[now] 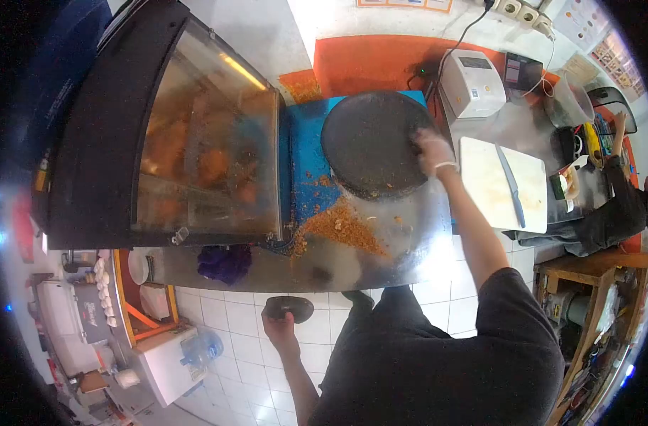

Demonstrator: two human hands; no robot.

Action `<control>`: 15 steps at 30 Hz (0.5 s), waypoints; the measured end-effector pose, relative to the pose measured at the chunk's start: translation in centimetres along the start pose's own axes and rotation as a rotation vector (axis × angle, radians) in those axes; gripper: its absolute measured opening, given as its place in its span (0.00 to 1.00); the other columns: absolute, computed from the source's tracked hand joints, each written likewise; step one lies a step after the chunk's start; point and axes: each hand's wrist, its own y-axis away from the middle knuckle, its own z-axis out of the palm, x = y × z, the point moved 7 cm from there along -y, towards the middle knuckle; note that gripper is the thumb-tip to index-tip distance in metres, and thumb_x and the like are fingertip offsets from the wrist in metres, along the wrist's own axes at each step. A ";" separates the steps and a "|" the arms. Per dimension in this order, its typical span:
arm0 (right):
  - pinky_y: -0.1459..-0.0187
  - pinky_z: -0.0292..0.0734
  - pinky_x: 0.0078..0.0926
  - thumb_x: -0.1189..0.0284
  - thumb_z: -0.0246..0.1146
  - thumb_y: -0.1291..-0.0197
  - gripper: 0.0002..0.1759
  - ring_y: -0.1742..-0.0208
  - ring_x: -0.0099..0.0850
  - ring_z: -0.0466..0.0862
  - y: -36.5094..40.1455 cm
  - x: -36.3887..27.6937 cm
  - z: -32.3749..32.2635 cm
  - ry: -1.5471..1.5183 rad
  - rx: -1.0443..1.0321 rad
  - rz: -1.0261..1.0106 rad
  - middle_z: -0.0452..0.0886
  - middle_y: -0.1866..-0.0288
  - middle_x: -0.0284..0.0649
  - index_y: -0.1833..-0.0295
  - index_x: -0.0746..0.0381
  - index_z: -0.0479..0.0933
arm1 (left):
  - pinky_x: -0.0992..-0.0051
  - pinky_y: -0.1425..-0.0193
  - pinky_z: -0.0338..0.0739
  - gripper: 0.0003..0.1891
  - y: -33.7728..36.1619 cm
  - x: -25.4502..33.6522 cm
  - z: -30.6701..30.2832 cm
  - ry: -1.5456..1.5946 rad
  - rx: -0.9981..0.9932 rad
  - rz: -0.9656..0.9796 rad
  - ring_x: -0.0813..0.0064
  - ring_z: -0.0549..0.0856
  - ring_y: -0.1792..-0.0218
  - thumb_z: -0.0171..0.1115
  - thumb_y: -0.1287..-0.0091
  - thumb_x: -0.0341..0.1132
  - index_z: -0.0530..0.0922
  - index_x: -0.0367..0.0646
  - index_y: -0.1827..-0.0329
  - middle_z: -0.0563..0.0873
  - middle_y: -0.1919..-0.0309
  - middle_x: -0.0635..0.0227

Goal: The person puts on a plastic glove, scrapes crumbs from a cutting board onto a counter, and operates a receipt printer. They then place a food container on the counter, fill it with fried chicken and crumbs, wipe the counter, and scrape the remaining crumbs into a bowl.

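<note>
My left hand [279, 326] is closed around the rim of a small dark bowl [295, 309], held over the floor just off the counter's front edge. My right hand [435, 153], in a clear plastic glove and blurred, is at the right rim of a large round black tray [374, 142]. Its fingers lie over the rim, and the thumb is not distinct. A heap of brown crumbs [345, 226] spreads over the metal counter [324, 273] in front of the tray. A few crumbs lie on the blue surface [308, 145] beside it.
A glass-fronted display cabinet [210, 142] stands on the left, with a dark purple cloth [224, 263] near its base. To the right lie a cutting board [480, 177] and knife [512, 186], below a white printer [469, 84]. Another person's arm [618, 135] shows at far right.
</note>
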 end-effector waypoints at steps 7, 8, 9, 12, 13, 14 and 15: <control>0.34 0.70 0.34 0.86 0.54 0.52 0.30 0.37 0.40 0.77 5.0 -16.0 6.7 -0.665 -0.159 -0.024 0.77 0.36 0.41 0.41 0.56 0.77 | 0.68 0.38 0.70 0.28 0.3 -1.0 -1.1 -0.052 -0.017 0.023 0.70 0.76 0.45 0.72 0.38 0.41 0.71 0.38 0.40 0.78 0.48 0.63; 0.34 0.71 0.33 0.86 0.53 0.53 0.29 0.38 0.40 0.78 5.4 -17.8 5.6 -0.769 -0.197 0.052 0.78 0.38 0.41 0.42 0.56 0.78 | 0.68 0.38 0.69 0.28 0.1 -1.4 -1.1 -0.064 -0.025 0.042 0.69 0.76 0.45 0.72 0.38 0.41 0.71 0.38 0.40 0.78 0.48 0.63; 0.34 0.71 0.33 0.86 0.53 0.53 0.29 0.38 0.40 0.78 5.7 -18.2 5.0 -0.766 -0.195 0.054 0.78 0.38 0.41 0.42 0.56 0.78 | 0.68 0.38 0.69 0.28 0.2 -1.0 -0.8 -0.061 -0.028 0.042 0.69 0.76 0.45 0.72 0.38 0.41 0.71 0.38 0.40 0.78 0.48 0.63; 0.35 0.70 0.33 0.87 0.52 0.52 0.30 0.38 0.40 0.78 4.8 -16.1 5.0 -0.818 0.017 0.003 0.79 0.39 0.41 0.44 0.52 0.78 | 0.68 0.37 0.69 0.28 0.0 0.1 -0.6 0.016 -0.022 0.049 0.69 0.76 0.45 0.72 0.38 0.41 0.71 0.37 0.40 0.78 0.47 0.63; 0.36 0.71 0.34 0.87 0.51 0.53 0.29 0.39 0.40 0.78 5.1 -14.1 2.1 -0.627 0.172 0.013 0.80 0.40 0.41 0.45 0.52 0.79 | 0.68 0.37 0.69 0.28 0.2 0.1 -1.0 0.017 0.001 0.042 0.70 0.76 0.44 0.72 0.38 0.41 0.71 0.37 0.40 0.78 0.47 0.63; 0.37 0.71 0.35 0.86 0.53 0.52 0.27 0.41 0.42 0.78 5.1 -11.6 0.4 -0.481 0.278 0.040 0.80 0.41 0.43 0.46 0.54 0.79 | 0.69 0.36 0.68 0.28 0.4 0.1 -1.6 0.015 0.024 0.034 0.70 0.76 0.44 0.71 0.38 0.41 0.70 0.37 0.40 0.78 0.47 0.63; 0.37 0.71 0.37 0.84 0.55 0.52 0.25 0.41 0.44 0.78 5.3 -9.3 -1.6 -0.447 0.255 0.162 0.80 0.42 0.46 0.45 0.58 0.78 | 0.69 0.36 0.68 0.28 0.7 -0.1 -2.2 0.014 0.033 0.030 0.70 0.76 0.44 0.71 0.38 0.41 0.70 0.37 0.40 0.78 0.47 0.63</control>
